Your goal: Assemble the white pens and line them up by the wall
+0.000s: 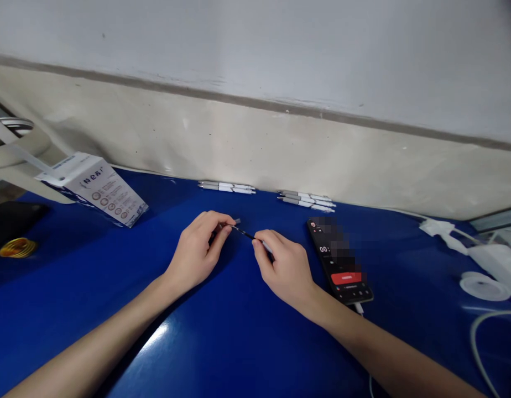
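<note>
My left hand (199, 246) is closed, thumb and finger pinching the tip end of a thin pen refill (248, 235). A small grey piece (238, 221), perhaps a pen's grip, shows just beyond those fingertips; whether they hold it too is unclear. My right hand (285, 268) is closed round a white pen barrel (264, 245), from which the dark refill sticks out toward the left hand. Beyond the hands, against the wall, lie two groups of white pens with grey grips: a left group (227, 187) and a right group (307, 200).
A phone (340, 260) lies lit beside my right hand, cable plugged in. At left stand a printed carton (104, 190), a yellow ring-shaped roll (18, 247) and a black object (10, 221). White cables (477, 337) and a round white piece (484, 286) are at right. A wall (239, 138) bounds the blue table (222, 342).
</note>
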Demonstrator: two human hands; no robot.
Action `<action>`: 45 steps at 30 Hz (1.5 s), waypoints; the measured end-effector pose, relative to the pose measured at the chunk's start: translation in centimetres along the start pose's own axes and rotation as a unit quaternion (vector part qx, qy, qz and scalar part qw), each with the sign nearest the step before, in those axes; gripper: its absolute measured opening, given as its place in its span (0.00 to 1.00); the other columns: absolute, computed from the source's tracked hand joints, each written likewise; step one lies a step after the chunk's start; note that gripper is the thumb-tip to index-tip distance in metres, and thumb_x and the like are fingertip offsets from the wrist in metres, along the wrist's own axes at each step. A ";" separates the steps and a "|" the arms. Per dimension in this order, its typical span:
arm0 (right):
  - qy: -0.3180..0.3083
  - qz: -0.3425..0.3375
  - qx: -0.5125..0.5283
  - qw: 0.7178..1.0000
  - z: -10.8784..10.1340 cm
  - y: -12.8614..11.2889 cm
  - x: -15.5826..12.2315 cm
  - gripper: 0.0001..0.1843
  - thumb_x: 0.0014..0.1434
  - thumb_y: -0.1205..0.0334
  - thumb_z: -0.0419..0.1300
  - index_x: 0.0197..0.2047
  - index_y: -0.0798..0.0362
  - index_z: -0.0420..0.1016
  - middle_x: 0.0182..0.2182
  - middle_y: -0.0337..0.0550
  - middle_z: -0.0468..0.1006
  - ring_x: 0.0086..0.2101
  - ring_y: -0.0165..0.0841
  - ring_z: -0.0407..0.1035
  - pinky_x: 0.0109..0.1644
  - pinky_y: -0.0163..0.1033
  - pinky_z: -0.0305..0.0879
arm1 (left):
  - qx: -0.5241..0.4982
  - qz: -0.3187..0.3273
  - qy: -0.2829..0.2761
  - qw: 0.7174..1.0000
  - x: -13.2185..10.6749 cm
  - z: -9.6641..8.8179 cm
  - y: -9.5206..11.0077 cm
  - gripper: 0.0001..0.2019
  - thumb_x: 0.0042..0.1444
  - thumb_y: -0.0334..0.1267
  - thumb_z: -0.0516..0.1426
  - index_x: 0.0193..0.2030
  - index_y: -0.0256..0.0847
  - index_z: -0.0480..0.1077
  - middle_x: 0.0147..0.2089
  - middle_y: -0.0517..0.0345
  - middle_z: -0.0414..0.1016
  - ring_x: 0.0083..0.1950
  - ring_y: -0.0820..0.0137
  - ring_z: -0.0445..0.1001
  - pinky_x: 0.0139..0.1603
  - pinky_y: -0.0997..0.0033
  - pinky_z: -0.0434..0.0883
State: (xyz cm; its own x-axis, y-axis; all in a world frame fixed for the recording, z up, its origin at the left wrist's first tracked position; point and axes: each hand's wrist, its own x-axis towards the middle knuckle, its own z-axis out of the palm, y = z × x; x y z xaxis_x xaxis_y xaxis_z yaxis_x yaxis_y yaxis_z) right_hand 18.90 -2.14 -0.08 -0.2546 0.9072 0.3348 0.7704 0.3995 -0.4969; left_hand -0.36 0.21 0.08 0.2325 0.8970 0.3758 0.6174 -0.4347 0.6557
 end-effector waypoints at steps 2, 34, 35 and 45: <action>-0.001 0.000 0.001 1.000 0.0 0.0 0.0 0.10 0.66 0.62 0.49 0.38 0.51 0.71 0.31 0.39 0.76 0.29 0.28 0.69 0.35 0.34 0.58 | 0.002 0.001 -0.003 1.000 0.0 0.0 0.0 0.06 0.65 0.35 0.51 0.45 0.43 0.69 0.41 0.59 0.72 0.40 0.71 0.70 0.41 0.71 0.66; 0.039 -0.003 0.057 0.998 0.1 0.0 0.0 0.08 0.65 0.63 0.51 0.37 0.51 0.70 0.29 0.38 0.73 0.26 0.26 0.65 0.33 0.34 0.59 | 0.150 -0.042 0.007 0.988 0.0 0.3 -0.8 0.07 0.63 0.37 0.51 0.43 0.44 0.69 0.45 0.54 0.73 0.48 0.58 0.66 0.46 0.55 0.63; 0.044 -0.002 0.059 0.997 0.1 0.0 0.0 0.08 0.65 0.63 0.51 0.37 0.51 0.70 0.29 0.38 0.73 0.26 0.26 0.64 0.32 0.34 0.58 | 0.130 -0.045 0.013 0.990 0.1 0.2 -0.8 0.07 0.64 0.36 0.50 0.44 0.44 0.68 0.45 0.54 0.73 0.47 0.59 0.66 0.46 0.56 0.64; 0.053 0.003 0.071 0.996 0.1 0.0 0.1 0.07 0.65 0.64 0.51 0.38 0.52 0.69 0.28 0.37 0.71 0.26 0.26 0.62 0.31 0.34 0.57 | 0.016 -0.045 0.064 0.997 0.3 0.0 -0.6 0.08 0.66 0.33 0.47 0.48 0.43 0.65 0.47 0.54 0.67 0.47 0.66 0.68 0.49 0.63 0.67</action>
State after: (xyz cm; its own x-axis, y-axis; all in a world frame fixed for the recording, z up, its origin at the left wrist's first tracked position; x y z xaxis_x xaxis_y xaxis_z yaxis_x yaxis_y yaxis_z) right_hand 18.84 -1.99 -0.13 -0.1818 0.8939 0.4096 0.6793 0.4154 -0.6050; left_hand -0.71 0.71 -0.21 0.0782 0.9140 0.3982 0.6550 -0.3482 0.6706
